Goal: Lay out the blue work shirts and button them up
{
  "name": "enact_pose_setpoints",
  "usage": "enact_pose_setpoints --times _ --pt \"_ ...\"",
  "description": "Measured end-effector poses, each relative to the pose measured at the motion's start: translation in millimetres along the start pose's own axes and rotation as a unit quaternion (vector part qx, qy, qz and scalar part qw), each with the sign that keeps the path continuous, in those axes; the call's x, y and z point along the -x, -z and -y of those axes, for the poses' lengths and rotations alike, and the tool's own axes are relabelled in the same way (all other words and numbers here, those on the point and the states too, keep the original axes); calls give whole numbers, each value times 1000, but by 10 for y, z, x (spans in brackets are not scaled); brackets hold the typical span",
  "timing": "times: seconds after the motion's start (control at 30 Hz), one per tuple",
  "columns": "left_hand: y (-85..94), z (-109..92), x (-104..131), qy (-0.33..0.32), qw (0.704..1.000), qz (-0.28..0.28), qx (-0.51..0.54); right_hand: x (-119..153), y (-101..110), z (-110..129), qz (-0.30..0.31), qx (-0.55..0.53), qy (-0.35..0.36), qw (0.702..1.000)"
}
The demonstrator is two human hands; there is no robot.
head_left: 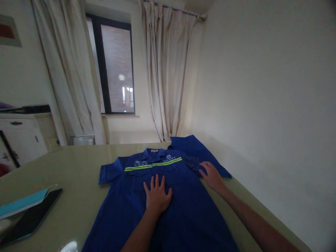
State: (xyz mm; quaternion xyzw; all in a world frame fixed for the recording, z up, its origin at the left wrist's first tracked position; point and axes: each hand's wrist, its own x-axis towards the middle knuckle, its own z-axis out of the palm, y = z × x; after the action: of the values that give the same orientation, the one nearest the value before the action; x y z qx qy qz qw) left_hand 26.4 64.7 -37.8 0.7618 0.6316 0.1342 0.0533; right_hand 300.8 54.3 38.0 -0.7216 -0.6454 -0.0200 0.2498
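Observation:
A dark blue short-sleeved work shirt [183, 206] lies front up on the table, with its collar at the far end. A yellow-green reflective stripe and white printing cross its chest. My left hand [158, 196] rests flat on the middle of the shirt front, fingers spread. At the edge of the right-side sleeve [191, 163] is my right hand [214, 177], its fingers bent and apart from the thumb. That sleeve looks blurred. Beyond it lies another piece of dark blue cloth [206, 154], partly hidden behind the shirt.
On the left of the greenish table [78, 196], a light blue face mask [25, 203] lies over a dark flat tablet-like object [39, 217]. A wall [267, 105] borders the table on the right. Curtains [168, 70] and a window stand behind, with a white cabinet [23, 133] at far left.

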Motion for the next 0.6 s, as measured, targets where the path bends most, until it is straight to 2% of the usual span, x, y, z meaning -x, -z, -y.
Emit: enact_pose_setpoints --times 0.07,0.13,0.23,0.33,0.4,0.5,0.53,0.6 --pt "18 29 -94 -14 999 -10 36 569 -102 -76 17 -43 93 995" --pt "54 71 -188 -22 994 -38 99 1131 -188 -171 82 -56 154 983" --pt "129 145 -276 -24 982 -66 173 1694 -226 -295 167 -54 190 966" --pt "246 216 -210 -59 981 -22 182 1849 -181 -342 186 -47 177 965" --pt "368 298 -37 -102 980 31 170 1840 -169 -369 183 -39 179 966" --pt "552 588 435 -141 978 115 101 1828 -250 -500 182 -17 189 965" --pt "580 741 634 -141 981 115 71 1836 -297 -570 184 -10 193 964" --pt "541 1105 1043 -130 989 70 20 1861 -389 -716 180 -3 201 963"
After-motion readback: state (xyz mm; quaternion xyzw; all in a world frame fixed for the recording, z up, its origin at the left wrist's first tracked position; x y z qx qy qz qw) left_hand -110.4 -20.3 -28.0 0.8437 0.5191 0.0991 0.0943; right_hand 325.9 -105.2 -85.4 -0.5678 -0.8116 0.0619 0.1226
